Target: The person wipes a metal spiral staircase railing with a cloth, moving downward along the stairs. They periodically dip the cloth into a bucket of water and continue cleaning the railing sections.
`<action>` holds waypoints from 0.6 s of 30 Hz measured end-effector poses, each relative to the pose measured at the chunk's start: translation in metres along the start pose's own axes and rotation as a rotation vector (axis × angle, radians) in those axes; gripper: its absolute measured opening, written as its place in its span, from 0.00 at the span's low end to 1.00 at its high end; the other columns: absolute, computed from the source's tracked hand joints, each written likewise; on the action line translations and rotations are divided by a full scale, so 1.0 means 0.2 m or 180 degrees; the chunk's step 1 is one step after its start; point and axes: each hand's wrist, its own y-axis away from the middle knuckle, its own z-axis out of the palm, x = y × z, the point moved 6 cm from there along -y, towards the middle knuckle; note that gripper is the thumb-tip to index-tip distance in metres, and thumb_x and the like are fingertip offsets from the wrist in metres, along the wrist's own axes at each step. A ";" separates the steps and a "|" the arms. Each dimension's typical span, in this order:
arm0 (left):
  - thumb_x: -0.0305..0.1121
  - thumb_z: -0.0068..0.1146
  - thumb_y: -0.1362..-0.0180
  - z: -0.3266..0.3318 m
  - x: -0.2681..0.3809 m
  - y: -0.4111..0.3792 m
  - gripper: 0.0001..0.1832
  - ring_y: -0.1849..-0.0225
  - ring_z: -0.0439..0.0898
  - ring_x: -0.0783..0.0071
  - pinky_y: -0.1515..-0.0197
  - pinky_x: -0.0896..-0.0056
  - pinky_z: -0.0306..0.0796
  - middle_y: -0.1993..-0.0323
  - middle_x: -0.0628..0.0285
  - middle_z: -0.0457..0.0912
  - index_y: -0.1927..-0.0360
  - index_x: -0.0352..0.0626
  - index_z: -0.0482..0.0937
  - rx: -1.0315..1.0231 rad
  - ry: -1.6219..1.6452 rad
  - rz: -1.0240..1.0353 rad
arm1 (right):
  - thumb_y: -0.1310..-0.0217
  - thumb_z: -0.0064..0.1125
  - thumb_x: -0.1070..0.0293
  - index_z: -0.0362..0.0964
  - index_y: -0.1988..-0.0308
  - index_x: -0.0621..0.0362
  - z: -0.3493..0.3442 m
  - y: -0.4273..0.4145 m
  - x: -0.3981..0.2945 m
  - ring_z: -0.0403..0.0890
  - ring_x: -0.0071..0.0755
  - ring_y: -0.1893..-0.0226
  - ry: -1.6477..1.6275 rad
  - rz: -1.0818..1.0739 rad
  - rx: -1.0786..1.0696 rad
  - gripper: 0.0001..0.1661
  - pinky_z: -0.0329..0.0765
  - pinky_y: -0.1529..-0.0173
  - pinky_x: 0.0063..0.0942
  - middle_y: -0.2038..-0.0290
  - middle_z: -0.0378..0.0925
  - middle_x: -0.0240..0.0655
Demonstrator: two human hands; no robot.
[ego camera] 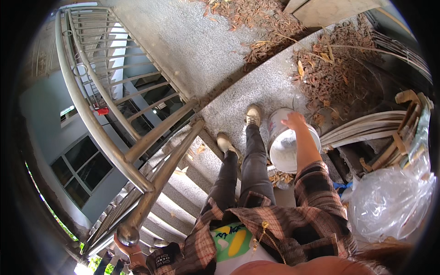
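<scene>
My right hand (296, 121) lies on the outside of a white plastic bucket (280, 125), near its base. The bucket is tipped on its side with its mouth towards me, and its inside shows whitish residue; whether my fingers grip it, the picture does not settle. At the lower left, my left hand (126, 244) is at the round metal ball (128, 234) on the end of the stair handrail (165, 161). Its fingers are partly hidden behind the ball. Both my feet stand on speckled stone by the bucket's left side.
Stone stairs (178, 196) descend at lower left beside a metal railing (82, 113). Heaps of dried reddish-brown pods or leaves (338, 68) lie on the floor ahead. Bundled curved strips (364, 127) and clear plastic sheeting (388, 202) are on the right.
</scene>
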 end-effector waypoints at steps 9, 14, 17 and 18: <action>0.51 0.56 0.45 -0.14 0.10 0.01 0.26 0.48 0.75 0.67 0.44 0.63 0.68 0.49 0.62 0.78 0.49 0.44 0.76 0.0750 -0.0919 0.0342 | 0.44 0.47 0.33 0.78 0.55 0.53 0.02 0.04 0.05 0.75 0.40 0.47 0.0644 -0.0154 -0.0122 0.36 0.56 0.34 0.47 0.55 0.80 0.38; 0.49 0.53 0.43 -0.16 0.04 0.01 0.24 0.48 0.76 0.64 0.45 0.61 0.69 0.50 0.61 0.78 0.50 0.43 0.77 0.0734 -0.0588 0.0300 | 0.45 0.56 0.40 0.66 0.42 0.53 -0.03 0.28 0.04 0.76 0.40 0.48 0.0521 0.0273 0.0147 0.38 0.59 0.39 0.52 0.49 0.77 0.33; 0.48 0.52 0.42 -0.15 0.00 0.07 0.23 0.49 0.76 0.63 0.45 0.60 0.70 0.50 0.60 0.78 0.51 0.42 0.77 0.0802 -0.0461 0.0268 | 0.47 0.59 0.43 0.63 0.41 0.54 -0.10 0.46 0.05 0.75 0.44 0.45 0.0402 0.0902 -0.0558 0.40 0.62 0.39 0.52 0.45 0.73 0.41; 0.47 0.51 0.42 -0.03 0.06 0.03 0.23 0.49 0.76 0.63 0.45 0.60 0.70 0.50 0.60 0.78 0.51 0.42 0.78 0.0672 -0.0456 0.0280 | 0.47 0.60 0.45 0.59 0.39 0.54 0.14 0.40 0.22 0.76 0.45 0.46 -0.0110 0.1264 -0.0432 0.42 0.66 0.43 0.56 0.47 0.76 0.42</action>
